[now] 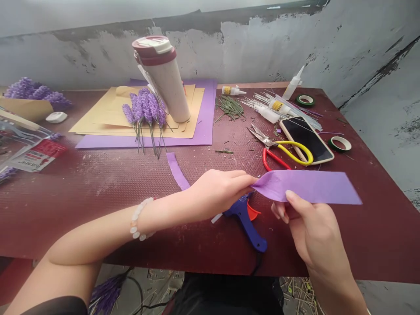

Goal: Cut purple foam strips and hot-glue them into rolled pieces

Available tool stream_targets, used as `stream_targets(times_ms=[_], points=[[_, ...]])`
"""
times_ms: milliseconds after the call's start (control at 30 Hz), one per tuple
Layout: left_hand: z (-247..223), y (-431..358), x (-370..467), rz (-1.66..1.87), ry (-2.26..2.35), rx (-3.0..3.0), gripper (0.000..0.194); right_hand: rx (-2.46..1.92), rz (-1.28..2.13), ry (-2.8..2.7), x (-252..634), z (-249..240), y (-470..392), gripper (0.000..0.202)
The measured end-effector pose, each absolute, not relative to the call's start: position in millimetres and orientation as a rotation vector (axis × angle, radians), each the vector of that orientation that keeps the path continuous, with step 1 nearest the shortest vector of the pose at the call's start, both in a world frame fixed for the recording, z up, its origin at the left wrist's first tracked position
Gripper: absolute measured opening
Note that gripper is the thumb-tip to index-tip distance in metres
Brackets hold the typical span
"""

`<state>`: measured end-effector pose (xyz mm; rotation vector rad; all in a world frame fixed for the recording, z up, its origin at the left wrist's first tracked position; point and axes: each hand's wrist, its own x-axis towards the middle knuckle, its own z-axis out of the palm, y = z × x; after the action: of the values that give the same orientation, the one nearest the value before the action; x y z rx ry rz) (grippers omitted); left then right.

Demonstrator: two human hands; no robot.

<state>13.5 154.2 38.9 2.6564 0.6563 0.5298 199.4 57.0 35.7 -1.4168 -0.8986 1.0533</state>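
Note:
A wide purple strip (pixel 315 186) stretches to the right above the table, its left end gathered narrow. The fingers of my left hand (pixel 223 188) are closed on that gathered end. Below the strip, my right hand (pixel 311 223) pinches its lower edge between thumb and fingers. A blue glue gun (pixel 247 223) with an orange trigger lies between my hands, partly hidden by the left one. Scissors (pixel 278 148) with red and yellow handles rest just behind the strip. A narrower purple strip (pixel 177 170) lies on the table, its near end hidden behind my left hand.
A tumbler (pixel 164 78) and purple flowers (pixel 147 107) stand or lie on tan and purple sheets (pixel 203 127). At the right are a phone (pixel 308 140), green tape rolls (pixel 339 144), glue bottles (pixel 293 83) and stems (pixel 229 107). More flowers (pixel 36 92) and a packet (pixel 39 155) are left.

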Motion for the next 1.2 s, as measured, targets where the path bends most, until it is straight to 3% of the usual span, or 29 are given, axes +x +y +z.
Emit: stream_targets(times_ms=[367, 500, 667, 1000, 1200], points=[[44.4, 152.2, 14.9, 0.398, 0.68, 2.581, 0.028, -1.521, 0.903, -0.838, 210.1, 20.5, 49.9, 0.053], [48.7, 154.6, 17.4, 0.407, 0.681, 2.328, 0.031, -1.334, 0.993, -1.016, 211.6, 17.7, 50.9, 0.036], [53.2, 154.9, 19.6, 0.338, 0.571, 2.047, 0.029, -1.186, 1.152, -1.014, 204.4, 17.0, 60.1, 0.047], [47.8, 150.4, 19.8, 0.327, 0.634, 2.262, 0.026, -1.202, 1.136, -1.004, 196.6, 10.8, 62.4, 0.015], [45.0, 146.3, 21.3, 0.349, 0.666, 2.332, 0.029, -1.222, 0.99, -1.068, 195.2, 11.4, 63.2, 0.009]])
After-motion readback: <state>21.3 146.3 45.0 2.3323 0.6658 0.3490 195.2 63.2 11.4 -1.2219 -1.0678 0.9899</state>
